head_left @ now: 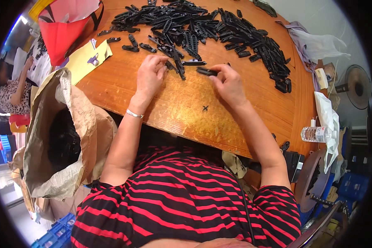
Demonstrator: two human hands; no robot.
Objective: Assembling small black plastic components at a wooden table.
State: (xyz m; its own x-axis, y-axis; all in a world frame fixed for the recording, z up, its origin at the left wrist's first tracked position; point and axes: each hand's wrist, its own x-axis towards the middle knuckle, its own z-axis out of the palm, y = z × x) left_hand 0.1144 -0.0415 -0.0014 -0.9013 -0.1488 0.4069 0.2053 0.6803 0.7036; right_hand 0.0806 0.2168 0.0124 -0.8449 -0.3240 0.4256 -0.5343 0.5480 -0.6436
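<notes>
Pinching a black plastic piece (pixel 206 71) between its fingertips, the right hand (pixel 229 84) holds it just above the wooden surface (pixel 186 103), while the left hand (pixel 150 74) curls its fingers on another piece (pixel 170 65) at the edge of the heap (pixel 206 29), within easy reach

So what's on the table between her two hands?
Head view: between the left hand and right hand lie a few loose black plastic clips on the wooden table.

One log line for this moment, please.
left hand: touching black plastic pieces | right hand: pinching black clip | surface: wooden table
</notes>
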